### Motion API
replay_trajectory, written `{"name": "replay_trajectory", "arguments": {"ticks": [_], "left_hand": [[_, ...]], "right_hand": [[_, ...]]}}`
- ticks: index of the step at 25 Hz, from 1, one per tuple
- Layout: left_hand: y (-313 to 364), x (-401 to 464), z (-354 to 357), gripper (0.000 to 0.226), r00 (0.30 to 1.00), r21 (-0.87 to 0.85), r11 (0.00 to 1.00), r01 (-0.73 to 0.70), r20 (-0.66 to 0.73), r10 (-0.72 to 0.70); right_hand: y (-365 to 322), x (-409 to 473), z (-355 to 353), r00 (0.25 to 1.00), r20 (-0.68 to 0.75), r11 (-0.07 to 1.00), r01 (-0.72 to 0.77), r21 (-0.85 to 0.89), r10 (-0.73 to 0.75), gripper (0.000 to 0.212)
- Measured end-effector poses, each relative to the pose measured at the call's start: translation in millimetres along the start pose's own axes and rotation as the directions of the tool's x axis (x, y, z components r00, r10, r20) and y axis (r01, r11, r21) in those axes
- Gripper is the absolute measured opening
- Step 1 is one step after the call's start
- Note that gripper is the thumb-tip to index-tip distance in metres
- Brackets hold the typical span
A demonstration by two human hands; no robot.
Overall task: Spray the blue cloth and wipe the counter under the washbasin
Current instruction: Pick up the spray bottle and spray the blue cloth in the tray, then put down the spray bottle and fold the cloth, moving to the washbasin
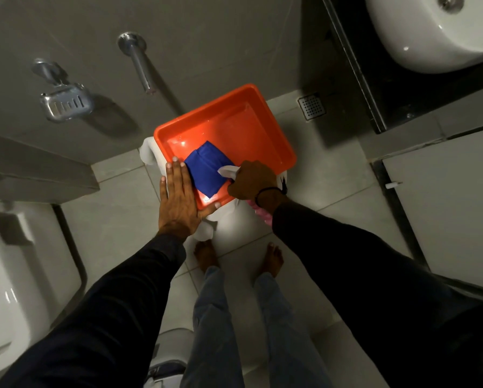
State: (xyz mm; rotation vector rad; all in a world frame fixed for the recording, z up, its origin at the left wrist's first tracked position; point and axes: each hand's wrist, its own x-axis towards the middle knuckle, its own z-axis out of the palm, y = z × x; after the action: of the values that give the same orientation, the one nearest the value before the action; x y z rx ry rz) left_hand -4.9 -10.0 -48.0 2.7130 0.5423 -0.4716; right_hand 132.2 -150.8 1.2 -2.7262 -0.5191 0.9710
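While right hand (253, 180) sprays, folded blue cloth (205, 170) (smooth) in tray (234, 119)

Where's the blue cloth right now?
The blue cloth lies in the orange tray's near-left corner, between the left hand and right hand.

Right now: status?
Left hand flat on orange tray edge. Right hand gripping spray bottle, nozzle at blue cloth. Nothing blocking.
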Motion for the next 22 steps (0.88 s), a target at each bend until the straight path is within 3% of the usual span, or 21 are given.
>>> {"name": "replay_trajectory", "arguments": {"ticks": [3, 4, 6, 8, 9, 11, 14, 18, 20, 22], "left_hand": [[0, 0, -1, 0.126, 1.000, -0.033, 0.999, 0.000, -0.008, -0.001], [0, -1, -2, 0.126, 1.000, -0.035, 0.999, -0.002, -0.004, 0.002], [-1, -2, -2, 0.126, 1.000, -0.039, 0.999, -0.002, 0.004, 0.002], [0, -2, -4, 0.126, 1.000, -0.045, 0.999, 0.001, 0.012, -0.001], [1, -2, -5, 0.126, 1.000, -0.046, 0.999, 0.004, 0.015, -0.003], [1, -2, -6, 0.126, 1.000, -0.038, 0.999, 0.003, 0.011, -0.002], [1, -3, -5, 0.126, 1.000, -0.046, 0.999, 0.002, 0.008, -0.002], [1, -1, -5, 0.125, 1.000, -0.056, 0.998, 0.002, 0.010, -0.001], [2, -2, -9, 0.124, 1.000, -0.048, 0.999, 0.002, 0.025, -0.001], [4, -2, -15, 0.121, 0.999, -0.027, 1.000, 0.002, 0.043, -0.001]], "right_hand": [[6, 0, -24, 0.995, -0.046, 0.996, 0.091, 0.005, -0.091, 0.046], [6, 0, -36, 0.986, -0.119, 0.992, 0.120, 0.040, -0.114, 0.049], [1, 9, -63, 0.926, -0.376, 0.967, 0.080, 0.241, 0.017, 0.045], [-3, 23, -89, 0.839, -0.491, 0.876, 0.034, 0.481, 0.236, 0.036], [-4, 28, -97, 0.808, -0.531, 0.851, 0.073, 0.521, 0.256, 0.027], [-9, 29, -102, 0.733, -0.650, 0.850, 0.202, 0.487, 0.198, 0.013], [-6, 28, -84, 0.667, -0.729, 0.807, 0.341, 0.482, 0.154, 0.013], [3, 30, -51, 0.665, -0.739, 0.832, 0.342, 0.436, 0.114, 0.011], [9, 28, -43, 0.717, -0.681, 0.840, 0.269, 0.471, 0.152, 0.027], [11, 15, -35, 0.818, -0.542, 0.841, 0.146, 0.521, 0.194, 0.055]]}}
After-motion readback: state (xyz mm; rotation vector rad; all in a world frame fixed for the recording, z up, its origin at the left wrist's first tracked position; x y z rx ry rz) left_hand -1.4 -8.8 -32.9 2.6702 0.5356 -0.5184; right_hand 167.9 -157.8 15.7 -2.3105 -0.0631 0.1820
